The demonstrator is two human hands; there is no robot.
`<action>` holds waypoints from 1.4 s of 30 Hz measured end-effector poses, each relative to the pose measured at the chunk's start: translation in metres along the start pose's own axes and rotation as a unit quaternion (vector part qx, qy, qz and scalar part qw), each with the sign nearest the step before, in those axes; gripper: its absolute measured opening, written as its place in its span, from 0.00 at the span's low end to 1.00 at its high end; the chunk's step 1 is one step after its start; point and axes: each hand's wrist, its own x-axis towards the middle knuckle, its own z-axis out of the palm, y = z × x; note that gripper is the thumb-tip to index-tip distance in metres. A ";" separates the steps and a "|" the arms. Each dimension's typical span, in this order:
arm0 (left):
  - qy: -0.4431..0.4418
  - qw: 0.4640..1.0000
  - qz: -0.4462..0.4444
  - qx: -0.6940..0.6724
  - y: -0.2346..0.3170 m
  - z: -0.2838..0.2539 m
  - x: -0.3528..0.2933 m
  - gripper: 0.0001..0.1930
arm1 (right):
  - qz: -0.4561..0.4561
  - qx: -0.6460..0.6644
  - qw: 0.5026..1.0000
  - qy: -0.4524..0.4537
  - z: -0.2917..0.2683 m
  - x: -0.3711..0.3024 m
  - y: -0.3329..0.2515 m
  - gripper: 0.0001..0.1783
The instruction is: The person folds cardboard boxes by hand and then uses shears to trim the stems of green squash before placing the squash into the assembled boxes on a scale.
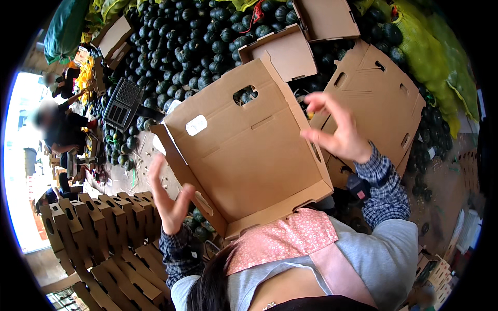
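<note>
A brown cardboard box (pixel 254 155), partly folded, stands tilted in front of my body. Its near and side walls are up, while the far panel with a cut-out handle lies spread outward. My left hand (pixel 168 199) is beside the box's left wall, fingers apart and holding nothing. Off the right edge, my right hand (pixel 340 129) is raised, its thumb and fingers spread and nothing in them. Under and beyond that hand lie flat cardboard blanks (pixel 376 98) with slots and handle holes. Dark green squashes (pixel 181 52) fill the area behind the box.
Two shallow open cartons (pixel 285 54) rest on the squashes. A digital scale's keypad and display unit (pixel 123 103) stands at the left. Stacked folded boxes (pixel 104 223) fill the lower left. Yellow-green net sacks (pixel 436 67) lie at the right. People (pixel 65 127) work at the far left.
</note>
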 end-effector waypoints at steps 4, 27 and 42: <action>0.004 0.852 -0.288 -0.436 -0.107 0.014 -0.021 0.40 | 0.210 0.499 0.829 -0.144 0.044 0.033 0.089 0.44; -0.386 0.892 -0.091 -0.218 -0.037 0.003 0.059 0.41 | -0.137 0.142 0.938 -0.284 0.003 0.057 0.048 0.29; 0.042 0.934 0.060 -0.351 0.102 0.176 0.216 0.31 | 0.259 -0.273 0.900 0.220 -0.175 -0.031 0.161 0.19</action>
